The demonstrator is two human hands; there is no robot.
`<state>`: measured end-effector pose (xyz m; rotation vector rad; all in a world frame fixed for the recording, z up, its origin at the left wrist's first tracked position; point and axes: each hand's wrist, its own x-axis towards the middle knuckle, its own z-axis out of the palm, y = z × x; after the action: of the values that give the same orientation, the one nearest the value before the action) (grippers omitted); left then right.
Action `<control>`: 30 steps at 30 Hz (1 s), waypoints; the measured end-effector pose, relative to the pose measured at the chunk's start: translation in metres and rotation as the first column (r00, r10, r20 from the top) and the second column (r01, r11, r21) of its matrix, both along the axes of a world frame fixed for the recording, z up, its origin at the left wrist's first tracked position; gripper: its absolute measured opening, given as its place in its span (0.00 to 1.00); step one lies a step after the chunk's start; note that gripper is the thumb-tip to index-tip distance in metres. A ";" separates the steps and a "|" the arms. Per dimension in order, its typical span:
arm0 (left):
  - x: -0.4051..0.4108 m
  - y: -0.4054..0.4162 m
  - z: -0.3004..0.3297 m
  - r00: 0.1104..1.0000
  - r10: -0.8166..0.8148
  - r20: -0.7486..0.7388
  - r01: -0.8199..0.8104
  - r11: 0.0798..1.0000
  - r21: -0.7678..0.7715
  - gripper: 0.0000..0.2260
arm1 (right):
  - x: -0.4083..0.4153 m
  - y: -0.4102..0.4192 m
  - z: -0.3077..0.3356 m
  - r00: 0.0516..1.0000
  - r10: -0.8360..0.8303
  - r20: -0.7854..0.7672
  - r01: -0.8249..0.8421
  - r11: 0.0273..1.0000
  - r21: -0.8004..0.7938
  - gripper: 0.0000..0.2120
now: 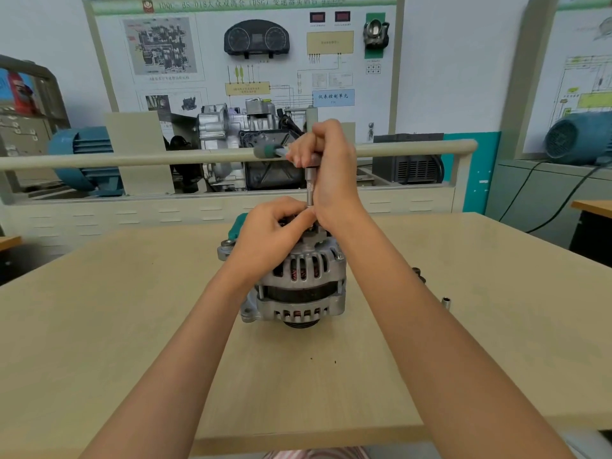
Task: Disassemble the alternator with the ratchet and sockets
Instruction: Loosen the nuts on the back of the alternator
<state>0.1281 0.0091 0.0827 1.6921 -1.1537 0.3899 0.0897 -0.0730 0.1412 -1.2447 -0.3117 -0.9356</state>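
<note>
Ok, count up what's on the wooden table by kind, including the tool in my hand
Alternator: 1
Ratchet with extension, gripped by the right hand: 1
Loose socket: 1
Dark small part, too blurred to name: 1
Green object behind the left hand: 1
Total: 5

Wall training board [245, 61] header reads approx. "DSG 变速器实训台"; its blue label [333, 97] reads "仪表控制单元"; other txt illegible.

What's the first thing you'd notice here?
The big silver alternator standing mid-table, copper windings showing through its slots. Right above it, the right hand grips a ratchet with a long extension pointing down into the top, where the left hand steadies it.
</note>
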 end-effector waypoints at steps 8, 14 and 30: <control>0.007 -0.001 -0.005 0.984 0.098 -0.151 -0.101 0.995 -0.012 0.22 | 0.005 0.015 -0.016 0.371 -0.880 0.298 0.716 0.066 -0.695 0.11; -0.002 0.001 0.000 0.994 -0.004 -0.105 0.004 1.000 0.006 0.10 | -0.002 0.002 -0.001 0.946 -0.323 -0.018 0.301 0.898 -0.322 0.22; 0.007 0.002 -0.004 0.986 0.052 -0.157 -0.057 0.998 -0.022 0.19 | 0.001 0.016 -0.018 0.382 -0.874 0.301 0.730 0.085 -0.679 0.13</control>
<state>0.1355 0.0111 0.0784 1.7021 -0.9856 0.2993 0.0909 -0.0566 0.1231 -2.4053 0.3060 -1.7568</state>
